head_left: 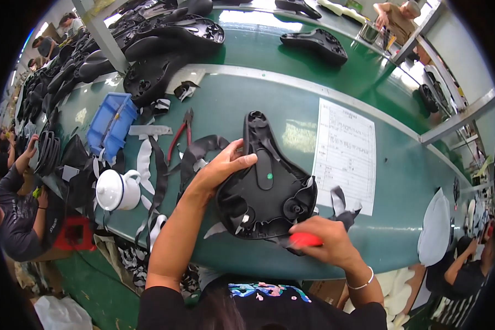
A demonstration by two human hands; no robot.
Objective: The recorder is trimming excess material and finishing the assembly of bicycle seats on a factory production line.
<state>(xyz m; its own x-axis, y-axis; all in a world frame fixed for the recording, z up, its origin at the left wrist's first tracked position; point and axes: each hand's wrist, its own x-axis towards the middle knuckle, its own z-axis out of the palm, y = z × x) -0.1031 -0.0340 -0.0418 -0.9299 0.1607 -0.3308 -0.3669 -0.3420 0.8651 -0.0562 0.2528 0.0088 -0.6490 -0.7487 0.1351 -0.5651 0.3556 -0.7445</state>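
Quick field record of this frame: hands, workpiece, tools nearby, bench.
left hand: grips the left edge of the saddle, thumb on top
right hand: closed on a red-handled tool at the saddle's rear rim
workpiece: black bicycle saddle, underside up, nose pointing away, small green dot at centre
bench: green table
left of saddle: red-handled pliers, white mug, blue bin, black strips
right of saddle: printed paper sheet
background: more black saddles
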